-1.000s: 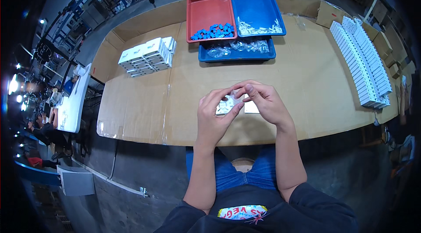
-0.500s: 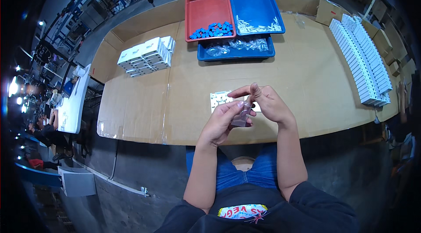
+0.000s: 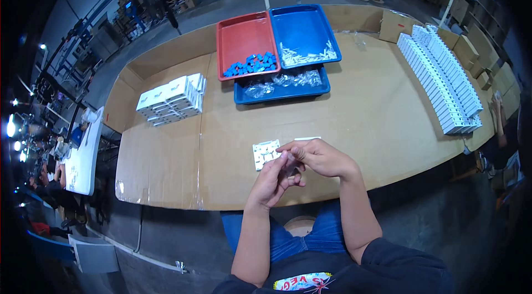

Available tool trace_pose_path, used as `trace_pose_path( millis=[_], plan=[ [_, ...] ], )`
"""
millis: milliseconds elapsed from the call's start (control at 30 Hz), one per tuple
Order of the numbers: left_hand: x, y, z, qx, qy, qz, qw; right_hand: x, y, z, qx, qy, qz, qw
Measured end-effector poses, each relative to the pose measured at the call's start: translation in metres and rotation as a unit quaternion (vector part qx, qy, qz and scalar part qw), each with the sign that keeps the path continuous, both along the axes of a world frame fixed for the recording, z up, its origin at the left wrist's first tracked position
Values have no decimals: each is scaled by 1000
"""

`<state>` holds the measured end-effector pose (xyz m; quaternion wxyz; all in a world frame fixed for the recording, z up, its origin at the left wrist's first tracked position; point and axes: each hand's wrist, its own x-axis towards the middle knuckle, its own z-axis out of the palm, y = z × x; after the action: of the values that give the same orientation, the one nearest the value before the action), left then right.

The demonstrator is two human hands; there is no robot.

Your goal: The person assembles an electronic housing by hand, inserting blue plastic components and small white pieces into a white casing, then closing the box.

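Note:
A small clear plastic bag [image 3: 290, 168] is between my two hands, just above the table's near edge. My left hand [image 3: 269, 182] pinches it between thumb and fingers. My right hand [image 3: 328, 160] is closed at the bag's upper end, its fingertips meeting the left thumb; the fingers partly hide the bag. Just beyond my left hand, a flat white plastic part [image 3: 265, 153] with raised details lies on the cardboard. Behind my right hand shows the edge of another white piece [image 3: 308, 138], mostly hidden.
A red tray [image 3: 244, 34] with blue pieces and a blue tray [image 3: 302, 20] with white pieces rest above a lower blue tray [image 3: 282, 96] of clear bags. White boxes [image 3: 172, 97] are stacked left; long rows of white boxes [image 3: 440, 81] stand right. Cardboard walls [image 3: 166, 45] edge the table.
My right fingers, spread apart before, have closed onto the bag's upper end. The view has tilted up, so the table sits lower in the picture.

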<state>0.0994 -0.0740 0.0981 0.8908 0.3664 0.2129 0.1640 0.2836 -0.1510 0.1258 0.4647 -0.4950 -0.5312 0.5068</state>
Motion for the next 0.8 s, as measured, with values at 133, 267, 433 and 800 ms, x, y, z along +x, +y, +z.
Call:
trace_pose_path(
  millis=[133, 267, 433, 800],
  plan=[
    [-2, 11, -37, -37, -52, 9, 998, 8, 11, 4, 5, 18, -68, 997],
    [-3, 15, -88, -188, -169, -22, 967, 60, 37, -17, 47, -97, -217, 970],
    [0, 8, -123, -317, -249, -51, 914, 154, 96, -26, 75, -286, -367, 882],
    [9, 13, -126, -345, -197, -81, 914, 219, 231, -33, 68, -511, -258, 817]
  ],
)
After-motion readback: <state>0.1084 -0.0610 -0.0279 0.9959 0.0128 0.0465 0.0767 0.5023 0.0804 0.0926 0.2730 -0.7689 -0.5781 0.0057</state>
